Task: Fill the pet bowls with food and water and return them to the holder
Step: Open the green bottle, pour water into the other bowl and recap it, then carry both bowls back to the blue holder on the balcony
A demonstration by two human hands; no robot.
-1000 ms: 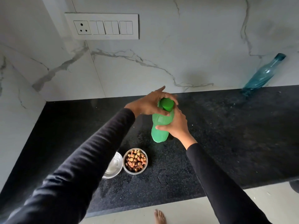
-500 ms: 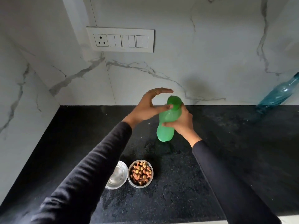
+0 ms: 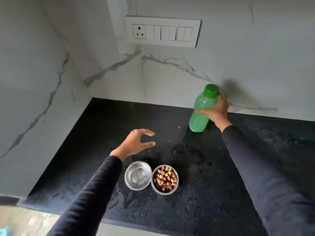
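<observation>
Two small steel bowls stand side by side on the black counter (image 3: 105, 137). The left bowl (image 3: 138, 175) holds clear water, the right bowl (image 3: 164, 179) holds brown and yellow kibble. A green bottle (image 3: 202, 111) with its green cap on stands near the back wall, and my right hand (image 3: 215, 111) grips its middle. My left hand (image 3: 136, 143) hovers open above the counter, just behind the water bowl, holding nothing. No bowl holder is in view.
Marble walls close the counter at the back and the left. A white switch panel with a socket (image 3: 162, 32) is on the back wall. The counter's front edge runs along the bottom, with floor below.
My left hand has let go of the bottle cap and dropped back toward the bowls. My right hand has moved the capped bottle toward the back wall.
</observation>
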